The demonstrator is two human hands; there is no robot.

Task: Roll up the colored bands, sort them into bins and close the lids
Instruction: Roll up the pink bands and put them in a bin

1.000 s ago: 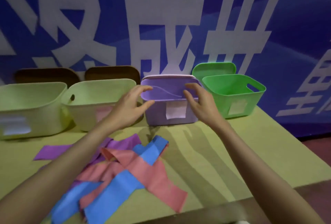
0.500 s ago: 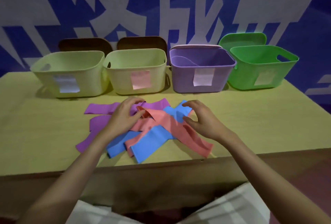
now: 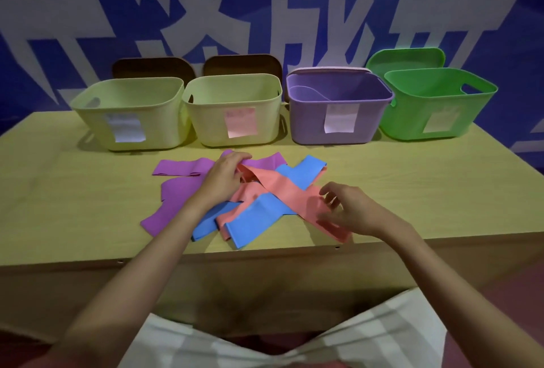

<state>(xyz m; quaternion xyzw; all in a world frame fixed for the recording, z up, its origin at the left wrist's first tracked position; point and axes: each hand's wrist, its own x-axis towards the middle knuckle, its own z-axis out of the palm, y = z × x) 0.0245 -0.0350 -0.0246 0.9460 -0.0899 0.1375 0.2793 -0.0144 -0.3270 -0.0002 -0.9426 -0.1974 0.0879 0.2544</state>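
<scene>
while the bands lie crossed in a heap just in front of the purple bin [image 3: 338,120], the left hand [image 3: 223,179] pinches the far end of a pink band [image 3: 282,188] at the top of the pile, fingers curled onto it. the right hand [image 3: 350,211] hovers over the near end of the same strip, fingers loosely spread and grasping nothing that i can make out.

judging from this, the step in hand is freeing one band to roll. it would go best to draw the pink strip clear of the blue bands [image 3: 259,220] beneath it, lay it flat on the counter [image 3: 426,179], then roll from one end with even tension so the edges stay aligned.

the bands look thin, flat and limp, matte like rubbery sheet; purple bands [image 3: 176,191] lie to the left of the pink one. left of the purple bin stand two pale yellow bins [image 3: 235,108], right of it a green bin [image 3: 435,108]; all are smooth plastic with rounded corners and paper labels, lids propped behind.
</scene>
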